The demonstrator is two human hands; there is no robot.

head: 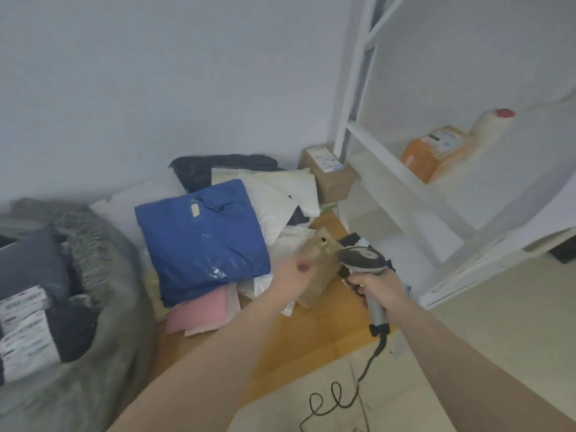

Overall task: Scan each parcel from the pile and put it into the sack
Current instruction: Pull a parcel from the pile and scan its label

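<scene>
Parcels lie heaped on the floor against the wall, and the one now in hand is a small brown padded parcel (318, 269) at the near right edge of the pile (249, 213), resting on a flattened sheet of orange-brown cardboard (296, 338). The left hand (293, 277) holds its near left side, thumb on top; the fingers underneath are hidden. The right hand (381, 288) is curled round the grip of a corded scanner (363, 257), whose head hovers just beside the parcel's right end, touching or nearly so.

This looks like the scanning step, with the parcel presented but not yet lifted clear. Next, the label must face the scanner head; no label shows on the upper face, so the parcel may need turning. After that it goes well to the left, into the grey-green sack (103, 275), already holding dark labelled parcels.

A large blue parcel (199, 241) tops the pile, with white, pink and black bags around it. White shelving (405, 188) stands at the right, carrying an orange box (436, 151).
</scene>
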